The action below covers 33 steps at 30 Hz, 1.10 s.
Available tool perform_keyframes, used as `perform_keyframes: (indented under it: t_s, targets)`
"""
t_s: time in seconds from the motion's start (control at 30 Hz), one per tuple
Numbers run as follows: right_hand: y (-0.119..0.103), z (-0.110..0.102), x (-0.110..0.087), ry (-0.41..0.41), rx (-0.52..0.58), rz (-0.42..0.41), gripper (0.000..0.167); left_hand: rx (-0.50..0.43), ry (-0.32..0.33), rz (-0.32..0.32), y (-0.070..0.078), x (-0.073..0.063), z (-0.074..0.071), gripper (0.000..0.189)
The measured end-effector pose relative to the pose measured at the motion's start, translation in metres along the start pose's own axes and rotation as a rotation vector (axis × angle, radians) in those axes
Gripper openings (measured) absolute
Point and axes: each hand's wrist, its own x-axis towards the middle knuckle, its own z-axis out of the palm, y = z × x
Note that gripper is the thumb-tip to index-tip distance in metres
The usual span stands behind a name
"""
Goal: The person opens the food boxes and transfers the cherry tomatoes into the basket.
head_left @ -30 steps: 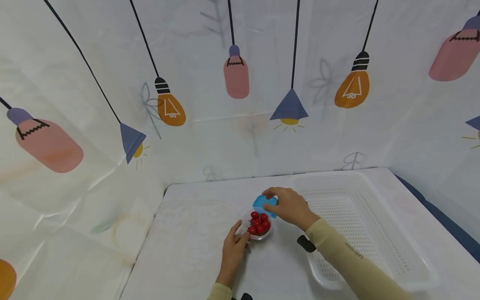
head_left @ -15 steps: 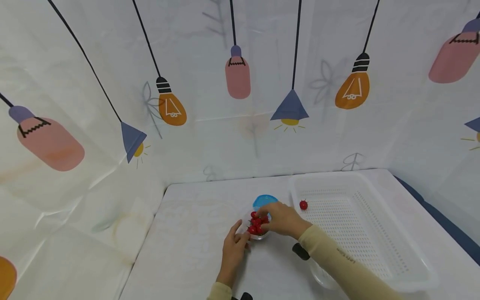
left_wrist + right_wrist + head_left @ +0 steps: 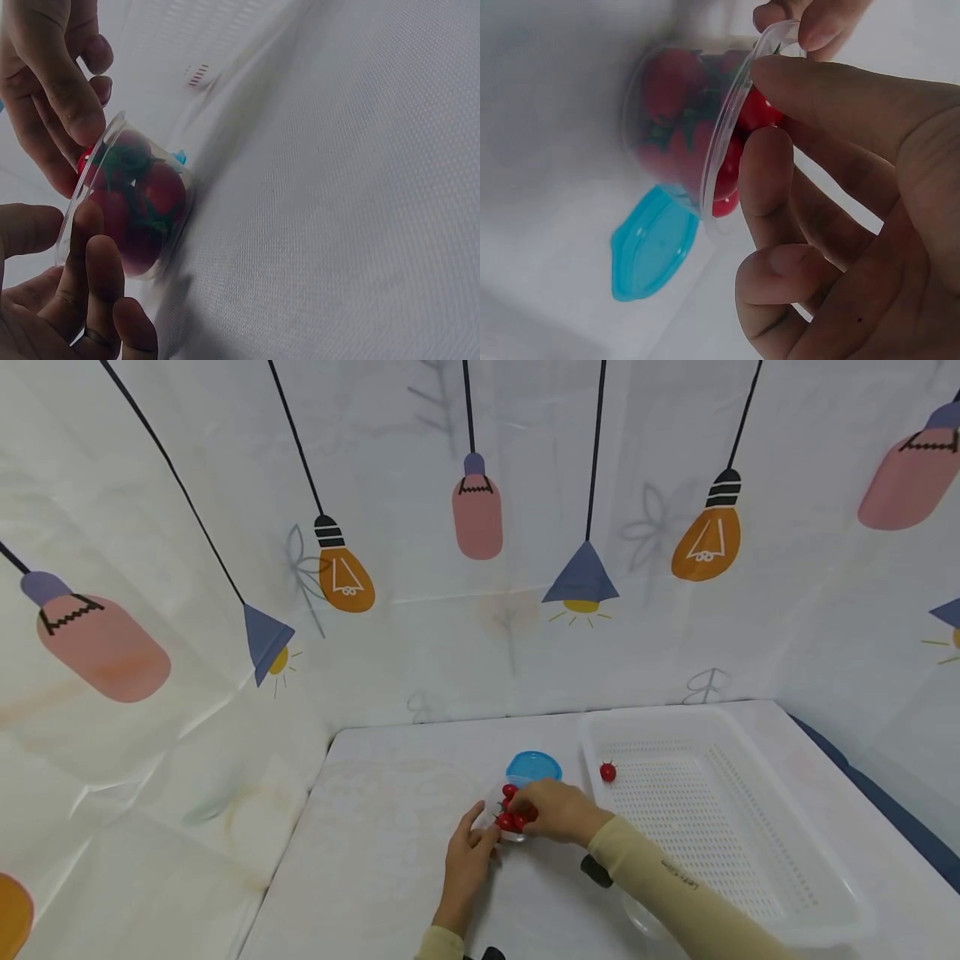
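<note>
A clear plastic tub (image 3: 724, 127) of red cherry tomatoes (image 3: 506, 820) stands on the white table. Its blue lid (image 3: 534, 767) lies just behind it, partly covered by the tub in the right wrist view. My left hand (image 3: 468, 857) holds the tub's near left side, thumb and fingers at the rim. Reaching over the tub from the right, my right hand (image 3: 558, 811) has thumb and forefinger on either side of a cherry tomato (image 3: 757, 110) at the top. The hand hides part of the other tomatoes in the head view.
A large white perforated basket (image 3: 813, 852) stands to the right of the tub. One cherry tomato (image 3: 607, 772) lies in its far left part. A white curtain (image 3: 420, 652) printed with lamps hangs behind the table.
My right hand has come down from over the blue lid onto the tomatoes, uncovering the tomato in the basket. My left hand has stayed at the tub.
</note>
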Motion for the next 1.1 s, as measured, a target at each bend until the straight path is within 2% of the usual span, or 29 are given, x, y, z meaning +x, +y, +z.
perform_keyframes:
  t_s: [0.3, 0.67, 1.1]
  targets:
    - [-0.0031, -0.0009, 0.0001, -0.009, -0.002, -0.004, 0.029, 0.016, 0.007, 0.011, 0.0001, -0.0009, -0.0004, 0.056]
    - [-0.0013, 0.0, 0.0056, -0.057, 0.005, 0.01, 0.029, 0.012, 0.003, -0.011, -0.0002, -0.0015, -0.0001, 0.053]
    - [0.0016, -0.0031, 0.0052, -0.032, 0.006, -0.023, 0.026, 0.002, 0.012, 0.002, -0.0001, -0.0003, 0.0005, 0.053]
